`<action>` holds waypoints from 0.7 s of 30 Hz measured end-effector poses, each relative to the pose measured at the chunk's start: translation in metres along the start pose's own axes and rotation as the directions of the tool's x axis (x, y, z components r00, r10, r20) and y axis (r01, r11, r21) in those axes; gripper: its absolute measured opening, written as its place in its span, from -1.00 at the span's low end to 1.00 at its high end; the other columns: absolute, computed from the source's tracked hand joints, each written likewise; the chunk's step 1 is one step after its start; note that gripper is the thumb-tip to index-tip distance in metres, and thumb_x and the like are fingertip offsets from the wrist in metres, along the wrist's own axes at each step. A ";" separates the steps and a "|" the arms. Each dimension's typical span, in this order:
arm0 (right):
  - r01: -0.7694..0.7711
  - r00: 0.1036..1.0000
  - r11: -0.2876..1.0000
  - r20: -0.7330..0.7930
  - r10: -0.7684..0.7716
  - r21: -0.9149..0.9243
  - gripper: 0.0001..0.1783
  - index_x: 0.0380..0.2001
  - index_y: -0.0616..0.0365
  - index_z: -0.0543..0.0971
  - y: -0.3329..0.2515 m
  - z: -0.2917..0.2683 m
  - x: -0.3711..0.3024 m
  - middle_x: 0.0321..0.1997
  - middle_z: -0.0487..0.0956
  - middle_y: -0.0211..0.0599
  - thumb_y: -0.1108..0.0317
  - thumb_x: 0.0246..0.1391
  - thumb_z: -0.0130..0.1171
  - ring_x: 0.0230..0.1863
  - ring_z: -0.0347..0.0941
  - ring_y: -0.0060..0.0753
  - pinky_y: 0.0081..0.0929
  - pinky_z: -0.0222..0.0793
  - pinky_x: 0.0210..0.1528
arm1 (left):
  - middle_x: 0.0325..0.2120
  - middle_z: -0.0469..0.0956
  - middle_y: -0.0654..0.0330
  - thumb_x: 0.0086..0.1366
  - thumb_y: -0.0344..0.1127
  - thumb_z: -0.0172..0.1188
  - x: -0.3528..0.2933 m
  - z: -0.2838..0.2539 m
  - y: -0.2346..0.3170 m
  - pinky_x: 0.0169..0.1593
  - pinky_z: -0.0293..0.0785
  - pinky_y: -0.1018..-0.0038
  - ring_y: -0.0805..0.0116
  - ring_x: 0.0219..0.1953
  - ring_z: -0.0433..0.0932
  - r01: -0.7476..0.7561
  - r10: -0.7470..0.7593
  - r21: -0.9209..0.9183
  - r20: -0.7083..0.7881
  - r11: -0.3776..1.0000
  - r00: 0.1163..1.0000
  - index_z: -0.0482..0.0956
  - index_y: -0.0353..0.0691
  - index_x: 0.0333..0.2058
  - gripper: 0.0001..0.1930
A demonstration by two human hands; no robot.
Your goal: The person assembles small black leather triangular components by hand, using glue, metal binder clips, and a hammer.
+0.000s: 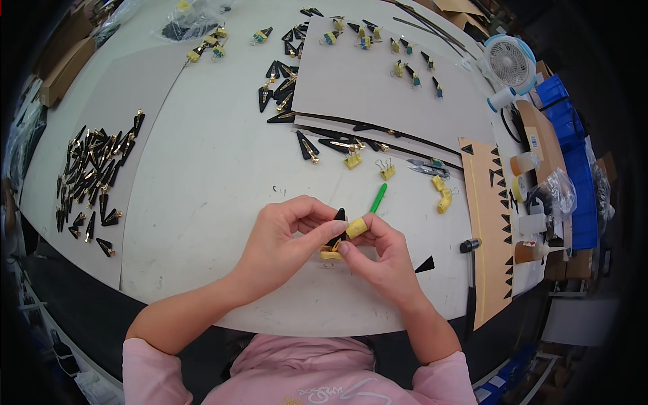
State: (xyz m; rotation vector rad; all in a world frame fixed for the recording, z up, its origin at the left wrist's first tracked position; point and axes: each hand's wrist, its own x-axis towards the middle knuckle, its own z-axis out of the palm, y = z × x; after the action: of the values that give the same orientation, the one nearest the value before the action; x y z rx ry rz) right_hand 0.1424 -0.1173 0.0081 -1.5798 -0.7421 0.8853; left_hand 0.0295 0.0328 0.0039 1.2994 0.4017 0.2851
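Observation:
Both my hands meet near the table's front middle around a black triangular hair clip (340,216) with gold metal parts. My left hand (287,236) pinches it between thumb and fingers. My right hand (381,255) has its thumb pressed on the clip's lower end, and yellow tape wraps its index finger. Just under the fingers shows a yellow piece (331,255), partly hidden, its kind unclear. A green pen-like stick (379,198) lies beyond my right hand. To that hand's right is a small black triangle (425,264).
Many black-and-gold hair clips (98,169) are heaped on a grey board at left. More clips lie at the far middle beside grey boards (378,88) bearing binder clips. Thread snips (428,167) lie ahead. At right are a brown card (486,229) with black triangles, bottles (530,252) and a fan (509,61).

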 end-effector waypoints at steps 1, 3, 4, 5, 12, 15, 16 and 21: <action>0.006 1.000 1.000 0.005 -0.006 -0.007 -0.85 -0.30 0.26 0.49 0.000 0.000 0.000 -0.36 0.59 -0.37 0.46 0.07 0.22 -0.25 0.51 -0.60 -0.59 0.39 -0.14 | -0.39 0.62 0.20 0.23 -0.44 0.26 0.000 0.000 0.002 -0.20 0.49 0.60 0.56 -0.34 0.55 -0.041 0.040 0.088 0.009 0.995 0.999 0.62 -0.41 -0.29 -0.87; 0.013 1.000 1.000 0.010 -0.013 -0.014 -0.85 -0.31 0.26 0.49 -0.001 0.000 -0.001 -0.36 0.59 -0.38 0.47 0.06 0.22 -0.25 0.51 -0.60 -0.60 0.39 -0.15 | -0.39 0.62 0.20 0.24 -0.44 0.26 -0.001 -0.001 0.003 -0.20 0.49 0.60 0.57 -0.34 0.55 -0.082 0.080 0.175 0.021 0.981 0.997 0.62 -0.40 -0.29 -0.87; 0.006 1.000 1.000 0.008 -0.006 -0.015 -0.85 -0.31 0.26 0.49 -0.002 0.001 -0.001 -0.37 0.59 -0.38 0.47 0.06 0.22 -0.25 0.51 -0.60 -0.60 0.39 -0.15 | -0.40 0.62 0.21 0.24 -0.43 0.26 -0.001 -0.001 0.002 -0.20 0.49 0.60 0.57 -0.34 0.55 -0.074 0.072 0.151 0.015 0.986 0.997 0.62 -0.40 -0.29 -0.87; -0.002 1.000 1.000 0.005 0.002 -0.015 -0.85 -0.31 0.26 0.49 -0.003 0.001 -0.002 -0.37 0.59 -0.38 0.47 0.05 0.22 -0.25 0.51 -0.60 -0.60 0.39 -0.15 | -0.40 0.62 0.21 0.25 -0.42 0.26 0.000 -0.001 0.000 -0.20 0.49 0.60 0.58 -0.34 0.55 -0.066 0.065 0.127 0.009 0.990 0.998 0.62 -0.40 -0.29 -0.86; -0.022 1.000 1.000 0.004 0.022 -0.014 -0.85 -0.32 0.26 0.49 -0.005 0.002 -0.002 -0.38 0.58 -0.37 0.47 0.04 0.23 -0.26 0.50 -0.61 -0.60 0.38 -0.15 | -0.38 0.61 0.22 0.26 -0.42 0.25 0.000 0.000 -0.005 -0.18 0.48 0.61 0.59 -0.31 0.54 -0.074 0.074 0.093 0.008 0.993 0.997 0.62 -0.38 -0.28 -0.86; -0.021 1.000 1.000 -0.004 0.021 -0.021 -0.84 -0.33 0.26 0.49 -0.003 0.001 -0.001 -0.39 0.57 -0.38 0.48 0.03 0.23 -0.28 0.50 -0.61 -0.60 0.38 -0.16 | -0.37 0.61 0.22 0.26 -0.42 0.25 0.000 0.000 -0.007 -0.18 0.49 0.60 0.59 -0.31 0.54 -0.057 0.057 0.032 -0.004 0.998 0.998 0.62 -0.38 -0.28 -0.87; -0.005 1.000 1.000 -0.007 0.005 -0.021 -0.85 -0.33 0.26 0.49 -0.003 0.001 -0.001 -0.40 0.57 -0.39 0.48 0.02 0.23 -0.28 0.49 -0.62 -0.60 0.38 -0.16 | -0.37 0.61 0.22 0.26 -0.42 0.25 0.000 0.001 -0.006 -0.18 0.48 0.60 0.58 -0.32 0.54 -0.065 0.065 0.051 0.001 0.997 0.998 0.62 -0.38 -0.29 -0.87; 0.013 1.000 0.999 0.003 -0.013 -0.050 -0.84 -0.33 0.25 0.49 -0.005 0.001 -0.002 -0.41 0.57 -0.39 0.48 0.01 0.23 -0.30 0.48 -0.63 -0.61 0.38 -0.18 | -0.38 0.61 0.22 0.25 -0.42 0.25 -0.001 0.002 0.001 -0.19 0.49 0.60 0.58 -0.32 0.54 -0.117 0.118 0.172 0.004 0.978 0.993 0.61 -0.38 -0.28 -0.87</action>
State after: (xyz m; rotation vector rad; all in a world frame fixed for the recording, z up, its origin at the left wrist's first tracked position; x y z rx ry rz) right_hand 0.1401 -0.1178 0.0130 -1.6164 -0.7809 0.8652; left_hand 0.0298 0.0308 0.0054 1.4951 0.3615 0.3606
